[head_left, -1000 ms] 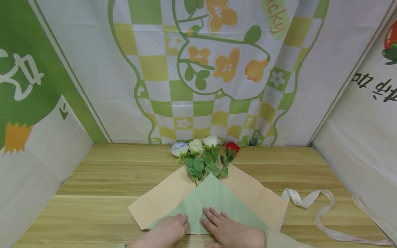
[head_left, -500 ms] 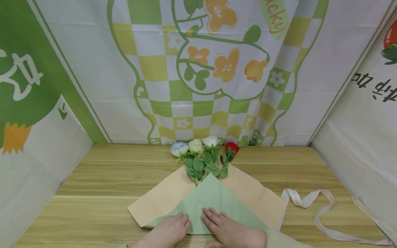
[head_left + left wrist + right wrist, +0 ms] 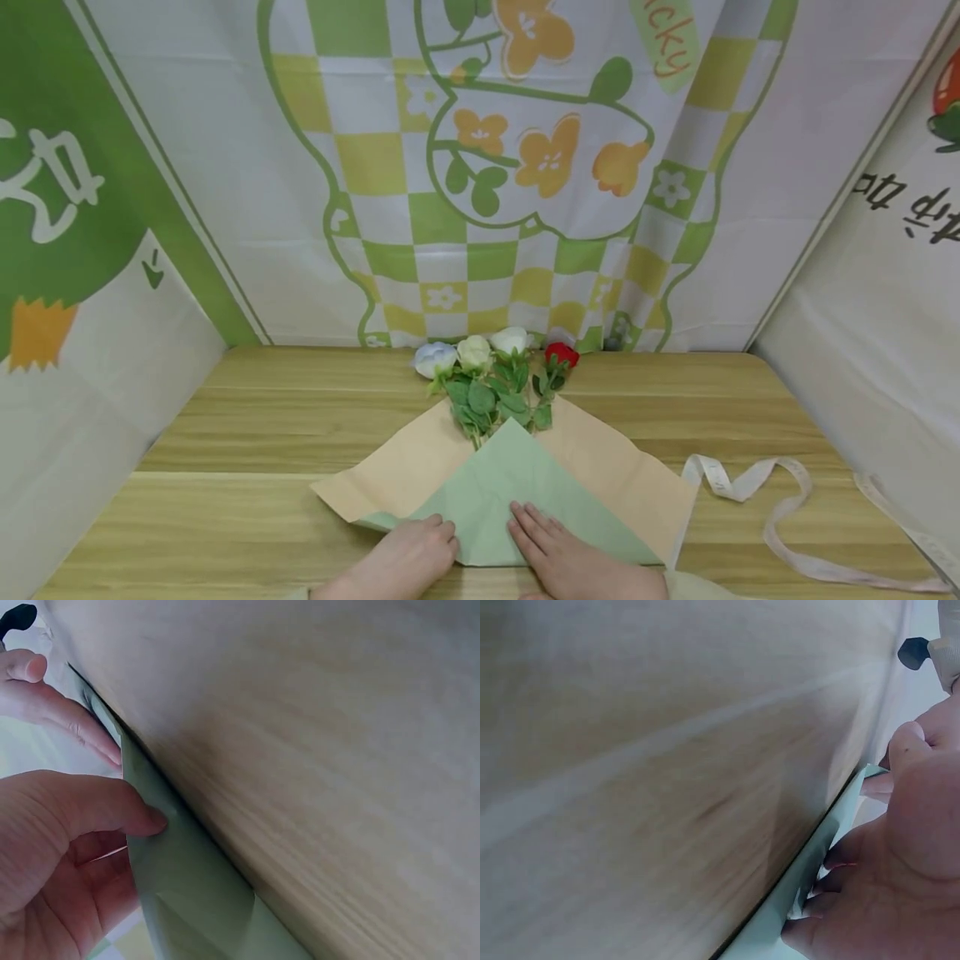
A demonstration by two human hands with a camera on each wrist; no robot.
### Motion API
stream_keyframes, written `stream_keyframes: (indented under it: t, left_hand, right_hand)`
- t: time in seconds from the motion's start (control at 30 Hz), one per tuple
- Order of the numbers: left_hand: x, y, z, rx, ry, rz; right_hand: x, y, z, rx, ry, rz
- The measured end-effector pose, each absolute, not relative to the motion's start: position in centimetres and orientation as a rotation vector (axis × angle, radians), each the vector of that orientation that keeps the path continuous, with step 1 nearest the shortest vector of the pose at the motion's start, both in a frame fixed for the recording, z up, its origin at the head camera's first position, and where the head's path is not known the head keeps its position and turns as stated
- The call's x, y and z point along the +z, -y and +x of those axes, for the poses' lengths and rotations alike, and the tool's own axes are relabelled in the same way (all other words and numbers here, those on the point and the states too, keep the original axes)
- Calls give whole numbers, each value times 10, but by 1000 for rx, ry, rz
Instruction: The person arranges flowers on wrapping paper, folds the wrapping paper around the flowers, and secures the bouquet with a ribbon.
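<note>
Head view: left hand pinched the near edge of the wrapping paper — right hand (fingers straight) pressed; uneven pulling could have creased it.

Flowers on paper, ribbon at right

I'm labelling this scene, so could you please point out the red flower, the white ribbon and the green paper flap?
Red flower (image 3: 562,355): head view, on the bloom.
White ribbon (image 3: 773,528): head view, on its lower bend.
Green paper flap (image 3: 486,493): head view, on its flat middle.
</note>
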State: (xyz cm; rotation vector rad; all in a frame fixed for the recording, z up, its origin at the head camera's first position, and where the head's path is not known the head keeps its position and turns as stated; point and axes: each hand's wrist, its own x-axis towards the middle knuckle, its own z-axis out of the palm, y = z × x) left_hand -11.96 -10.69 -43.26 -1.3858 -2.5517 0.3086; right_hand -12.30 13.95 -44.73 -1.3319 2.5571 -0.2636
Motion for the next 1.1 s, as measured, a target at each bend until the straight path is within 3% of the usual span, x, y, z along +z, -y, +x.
stream_keyframes:
  t: [0.73, 1.1]
  left_hand:
    - [-412, 82, -132, 444, 2094, -1361]
    - [-413, 69, -133, 582, 1972, -1471]
  right_hand:
    - [-445, -142, -124, -252, -2575, -1339]
    - [-447, -141, -123, -241, -2587, -1355]
